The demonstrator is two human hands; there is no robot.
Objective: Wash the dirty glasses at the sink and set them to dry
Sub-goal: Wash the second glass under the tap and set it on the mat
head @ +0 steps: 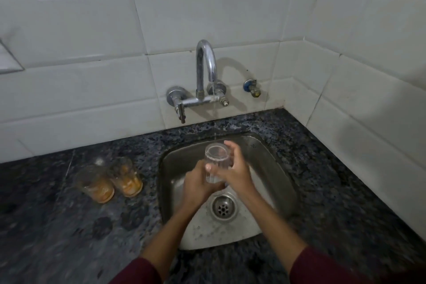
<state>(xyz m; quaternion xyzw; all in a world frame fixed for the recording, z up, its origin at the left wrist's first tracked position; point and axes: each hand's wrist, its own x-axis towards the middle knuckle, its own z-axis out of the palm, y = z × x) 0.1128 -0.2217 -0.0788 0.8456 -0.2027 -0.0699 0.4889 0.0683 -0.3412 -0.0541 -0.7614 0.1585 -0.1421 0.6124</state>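
Note:
A clear glass is held upright over the steel sink, its mouth facing up. My left hand grips its lower part from the left, thumb up along the side. My right hand wraps around it from the right, fingers curled at the rim. A thin stream of water falls from the curved tap just behind the glass. Two dirty glasses with orange residue, one nearer left and another beside it, stand on the counter left of the sink.
The dark speckled granite counter surrounds the sink and meets white tiled walls behind and on the right. The sink drain lies below my hands. A small blue valve sticks out of the wall right of the tap.

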